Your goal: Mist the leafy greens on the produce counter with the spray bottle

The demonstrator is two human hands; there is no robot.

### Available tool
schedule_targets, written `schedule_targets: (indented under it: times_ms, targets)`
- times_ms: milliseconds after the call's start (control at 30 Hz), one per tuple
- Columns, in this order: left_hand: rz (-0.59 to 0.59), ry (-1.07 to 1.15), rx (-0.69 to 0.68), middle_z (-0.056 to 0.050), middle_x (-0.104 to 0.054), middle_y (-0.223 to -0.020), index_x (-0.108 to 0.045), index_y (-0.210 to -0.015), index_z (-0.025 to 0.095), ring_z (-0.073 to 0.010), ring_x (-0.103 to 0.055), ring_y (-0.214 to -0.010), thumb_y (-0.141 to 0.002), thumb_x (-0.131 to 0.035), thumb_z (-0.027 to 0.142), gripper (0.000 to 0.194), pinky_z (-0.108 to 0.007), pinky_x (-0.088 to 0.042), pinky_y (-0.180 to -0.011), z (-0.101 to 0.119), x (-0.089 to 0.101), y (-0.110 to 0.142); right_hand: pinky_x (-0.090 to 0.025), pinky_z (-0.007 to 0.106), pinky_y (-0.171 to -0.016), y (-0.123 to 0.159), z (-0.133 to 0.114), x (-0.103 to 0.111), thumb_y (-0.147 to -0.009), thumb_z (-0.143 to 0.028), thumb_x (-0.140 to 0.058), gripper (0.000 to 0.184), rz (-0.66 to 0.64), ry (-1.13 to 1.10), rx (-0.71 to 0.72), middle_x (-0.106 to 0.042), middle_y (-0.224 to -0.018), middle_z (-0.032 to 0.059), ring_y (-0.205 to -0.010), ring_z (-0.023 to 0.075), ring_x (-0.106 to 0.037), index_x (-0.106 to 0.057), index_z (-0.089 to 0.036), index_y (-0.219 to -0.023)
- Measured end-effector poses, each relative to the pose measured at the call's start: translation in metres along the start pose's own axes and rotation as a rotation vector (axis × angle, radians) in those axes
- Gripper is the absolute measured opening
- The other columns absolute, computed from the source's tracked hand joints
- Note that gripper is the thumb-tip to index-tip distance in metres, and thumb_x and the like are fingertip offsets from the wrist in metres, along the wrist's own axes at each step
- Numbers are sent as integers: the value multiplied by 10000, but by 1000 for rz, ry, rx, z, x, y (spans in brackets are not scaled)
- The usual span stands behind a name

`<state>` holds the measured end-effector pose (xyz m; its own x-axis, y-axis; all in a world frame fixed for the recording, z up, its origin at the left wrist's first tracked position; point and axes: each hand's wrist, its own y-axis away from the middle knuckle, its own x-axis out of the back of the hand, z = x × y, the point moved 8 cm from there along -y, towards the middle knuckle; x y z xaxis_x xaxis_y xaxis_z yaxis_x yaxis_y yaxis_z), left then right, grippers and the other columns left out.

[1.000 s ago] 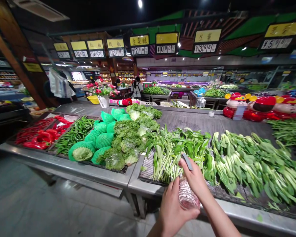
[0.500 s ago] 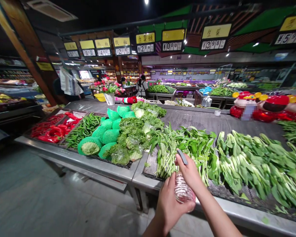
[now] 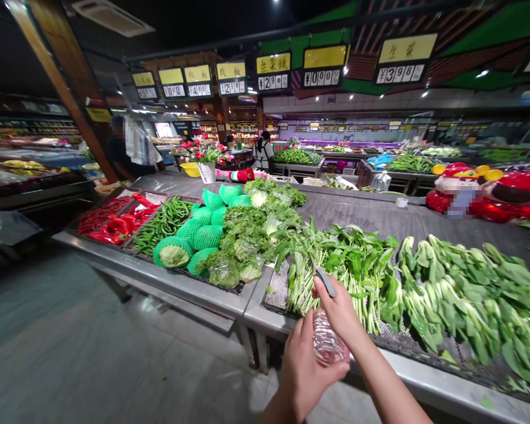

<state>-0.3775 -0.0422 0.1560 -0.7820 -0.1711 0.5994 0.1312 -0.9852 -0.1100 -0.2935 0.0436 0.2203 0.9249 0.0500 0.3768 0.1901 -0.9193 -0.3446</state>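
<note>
"Vegetable stand (image 3: 357,204) is stretching beyond your grip. Holding anything?"
"Remotely, I'm cupping 1 clear bottle (image 3: 329,340) with my left hand (image 3: 306,356), my right hand (image 3: 338,306) gripping its top; greens (image 3: 344,259) are lying beyond."

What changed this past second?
The view swung left, so the counter sits farther right in frame; the left hand and right hand, with the clear bottle, shifted slightly left along it. Nothing was grasped or released; both still hold the bottle; the greens lie unchanged.
</note>
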Motion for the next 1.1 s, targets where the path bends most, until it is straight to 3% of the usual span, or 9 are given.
schedule_targets:
  times_ms: [333, 400, 567, 700, 800, 933, 1100]
  targets:
    - [-84, 19, 25, -83, -453, -1271, -315, -1305, 185, -270, -413, -1168, -477, -783, 368, 969, -333, -308, -1014, -11, -24, 22, -493, 318, -697, 32, 50, -11, -804, -524, -471, 519, -57, -233, -170, -636, -1016, 89, -885, 225, -606, -528, -177, -1186]
    - [-98, 30, 39, -75, -467, -1249, -317, -1299, 187, -260, -426, -1148, -478, -781, 347, 956, -326, -314, -1003, -14, -30, 28, -485, 311, -686, 39, 53, -12, -820, -522, -446, 475, -64, -188, -171, -646, -942, 71, -841, 214, -607, -554, -183, -1135]
    - [-150, 46, 84, -86, -479, -1226, -299, -1307, 150, -254, -434, -1131, -489, -758, 323, 954, -318, -314, -997, -22, -46, 40, -448, 303, -639, 51, 62, -16, -846, -508, -412, 392, -104, -39, -183, -593, -663, 25, -616, 180, -560, -616, -181, -769]
    - [-180, 29, 116, -122, -433, -1282, -263, -1327, 108, -271, -406, -1165, -484, -749, 318, 995, -324, -286, -1023, -32, -56, 44, -451, 297, -622, 55, 70, -19, -838, -506, -423, 378, -124, -64, -206, -618, -715, 34, -649, 190, -579, -619, -184, -858]
    - [-159, 7, 124, -135, -419, -1295, -258, -1329, 98, -280, -398, -1177, -486, -746, 325, 1001, -325, -290, -1022, -34, -54, 40, -456, 302, -690, 51, 63, -19, -834, -499, -434, 377, -122, -84, -173, -645, -841, 52, -765, 206, -601, -612, -187, -950]
    - [-85, 12, 51, -115, -413, -1305, -267, -1324, 135, -274, -388, -1194, -513, -737, 357, 964, -317, -290, -1024, -22, -37, 26, -428, 312, -813, 33, 38, -15, -846, -485, -433, 415, -112, -80, -92, -638, -937, 59, -875, 206, -589, -555, -185, -1105]
    - [-11, 16, -15, -95, -426, -1295, -263, -1326, 164, -265, -397, -1185, -539, -730, 378, 940, -329, -301, -1017, -3, -14, 10, -424, 316, -799, 10, 7, -8, -860, -496, -401, 430, -89, 0, 8, -632, -915, 73, -873, 214, -579, -582, -168, -1071]
